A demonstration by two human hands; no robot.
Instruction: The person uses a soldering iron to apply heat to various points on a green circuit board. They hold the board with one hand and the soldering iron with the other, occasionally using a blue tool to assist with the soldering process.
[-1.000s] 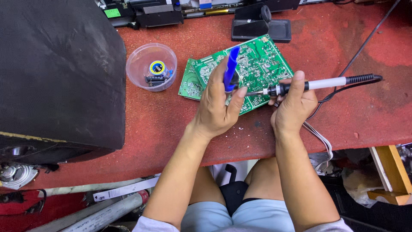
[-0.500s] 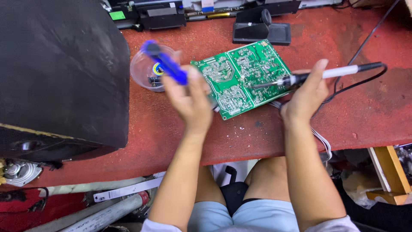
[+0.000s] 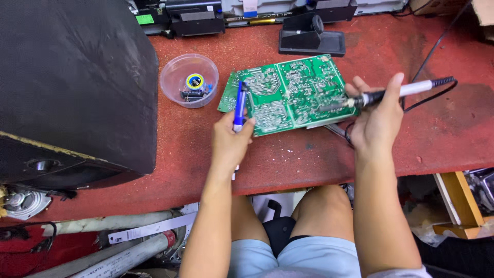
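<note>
- A blue tool (image 3: 239,105), pen-shaped and possibly a desoldering pump, is gripped in the left hand (image 3: 230,141); its fingers are clenched around the lower part of the barrel, and the tool is held nearly upright.
- The upper end of the blue tool is seen over the left edge of a green circuit board (image 3: 288,92); whether the two touch cannot be told.
- The green circuit board is laid solder side up on the red tabletop (image 3: 442,134), roughly in the middle between the two hands, tilted slightly anticlockwise.
- A soldering iron (image 3: 396,91) with a black grip and white handle is held in the right hand (image 3: 378,121); the fingers are closed around the grip, and the metal tip is pointed left onto the right part of the board.
- A black cord (image 3: 437,46) is trailed from the iron's rear end toward the upper right.
- A clear round plastic container (image 3: 189,80) holding small parts is placed just left of the board.
- A black iron stand (image 3: 311,36) is set behind the board.
- A large black speaker cabinet (image 3: 72,87) is positioned at the left of the tabletop.
</note>
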